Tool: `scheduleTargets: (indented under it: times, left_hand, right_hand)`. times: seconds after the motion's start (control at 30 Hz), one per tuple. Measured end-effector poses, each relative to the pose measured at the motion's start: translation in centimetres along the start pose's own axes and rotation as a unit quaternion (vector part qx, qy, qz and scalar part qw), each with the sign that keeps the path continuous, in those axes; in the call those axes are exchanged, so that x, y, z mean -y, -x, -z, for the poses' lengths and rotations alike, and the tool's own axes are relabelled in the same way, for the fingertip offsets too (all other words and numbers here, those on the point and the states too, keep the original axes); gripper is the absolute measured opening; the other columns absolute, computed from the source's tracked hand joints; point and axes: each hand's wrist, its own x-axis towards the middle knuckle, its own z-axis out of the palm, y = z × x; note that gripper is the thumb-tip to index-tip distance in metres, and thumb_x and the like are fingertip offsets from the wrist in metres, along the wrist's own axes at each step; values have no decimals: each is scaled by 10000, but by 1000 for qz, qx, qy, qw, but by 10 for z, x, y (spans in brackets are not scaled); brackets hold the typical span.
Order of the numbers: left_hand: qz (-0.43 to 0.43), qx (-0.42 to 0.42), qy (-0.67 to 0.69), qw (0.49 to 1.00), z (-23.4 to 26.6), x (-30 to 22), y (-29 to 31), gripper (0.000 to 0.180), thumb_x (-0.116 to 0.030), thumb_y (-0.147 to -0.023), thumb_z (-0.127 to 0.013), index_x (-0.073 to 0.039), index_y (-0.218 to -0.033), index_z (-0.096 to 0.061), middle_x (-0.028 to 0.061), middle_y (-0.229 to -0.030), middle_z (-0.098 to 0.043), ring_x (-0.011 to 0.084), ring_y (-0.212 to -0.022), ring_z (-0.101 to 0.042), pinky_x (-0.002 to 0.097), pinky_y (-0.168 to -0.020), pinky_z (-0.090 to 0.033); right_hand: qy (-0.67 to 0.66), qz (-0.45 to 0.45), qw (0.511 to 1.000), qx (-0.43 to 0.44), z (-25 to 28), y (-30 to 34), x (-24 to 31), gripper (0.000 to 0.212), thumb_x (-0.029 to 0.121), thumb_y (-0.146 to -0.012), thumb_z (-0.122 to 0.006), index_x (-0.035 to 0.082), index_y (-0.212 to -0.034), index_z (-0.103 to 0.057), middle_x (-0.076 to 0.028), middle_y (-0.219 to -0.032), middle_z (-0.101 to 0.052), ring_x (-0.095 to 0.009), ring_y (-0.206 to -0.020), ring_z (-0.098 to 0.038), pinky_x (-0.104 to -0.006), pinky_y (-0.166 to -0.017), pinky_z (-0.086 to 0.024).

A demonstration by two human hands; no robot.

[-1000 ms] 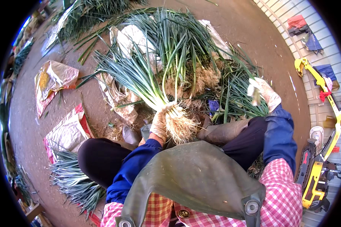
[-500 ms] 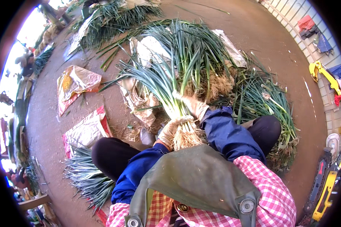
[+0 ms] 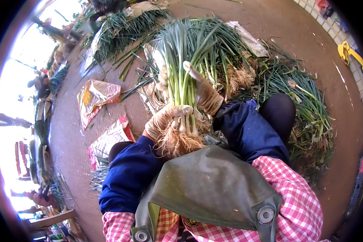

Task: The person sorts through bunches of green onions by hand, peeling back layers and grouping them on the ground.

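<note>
A bunch of green onions [image 3: 177, 82] stands nearly upright before my lap, green leaves up and pale roots [image 3: 177, 142] down by the apron. My left hand [image 3: 162, 120], in a pale work glove, is closed around the white stems just above the roots, its thumb lying across the front. Higher up, my gloved right hand [image 3: 207, 96] grips the stalks from the right side, thumb pointing up along them. Fingertips of that glove show on the bunch's left side. Behind it lies a large pile of green onions [image 3: 222, 48] with roots toward me.
More green onions [image 3: 296, 92] lie at my right, with another heap [image 3: 129, 28] at the far left. Crumpled sacks [image 3: 99, 97] rest on the brown floor at left. A yellow tool-like object [image 3: 347, 52] is by the tiled edge at far right.
The bunch has been raised toward me and turned from leaning left to nearly upright. Both hands have stayed on it, and my right hand's thumb now points up.
</note>
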Motion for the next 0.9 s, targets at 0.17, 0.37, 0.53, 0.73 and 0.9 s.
scheduleTargets:
  times: [0.17, 0.37, 0.53, 0.73, 0.9]
  left_hand:
    - [-34, 53, -15, 998, -33, -16, 12, 296, -148, -831, -634, 0, -1075, -556, 140, -923, -620, 234, -737, -613, 384, -695, -531]
    - [-306, 40, -92, 947, -37, 14, 35, 353, -219, -965, -407, -13, -1237, -501, 138, -1203, -567, 264, -1108, -550, 376, -958, -433]
    - [-204, 338, -92, 914, -7, 5, 51, 257, -258, -951, -432, -77, -814, -554, 33, -728, -552, 152, -709, -556, 288, -632, -454]
    - [-371, -226, -731, 526, -46, -8, 33, 243, -185, -842, -662, -55, -1047, -655, 50, -878, -617, 146, -822, -581, 265, -782, -465]
    - [-481, -200, -814, 258, -95, -38, -67, 249, -226, -837, -668, -95, -1048, -651, 70, -961, -626, 208, -861, -593, 319, -778, -473]
  right_hand:
    - [62, 114, 991, -36, -42, -2, 47, 569, 348, -858, -621, 36, -1261, -366, -84, -881, -512, -182, -791, -529, -333, -725, -514]
    - [72, 244, 967, 0, -54, 4, 80, 676, 260, -857, -616, -24, -1374, -286, -115, -881, -541, -180, -784, -545, -324, -723, -511]
    - [84, 381, 919, -59, 8, 26, 157, 668, 132, -801, -645, -72, -1338, -307, -85, -885, -574, -169, -839, -562, -276, -718, -505]
    - [89, 418, 854, -297, 18, 21, 98, 507, 69, -772, -693, -54, -1221, -493, -111, -969, -614, -233, -794, -667, -334, -769, -554]
    - [173, 420, 847, -277, 2, 27, 118, 462, 134, -850, -633, 0, -1264, -479, -87, -1041, -579, -226, -923, -637, -344, -846, -521]
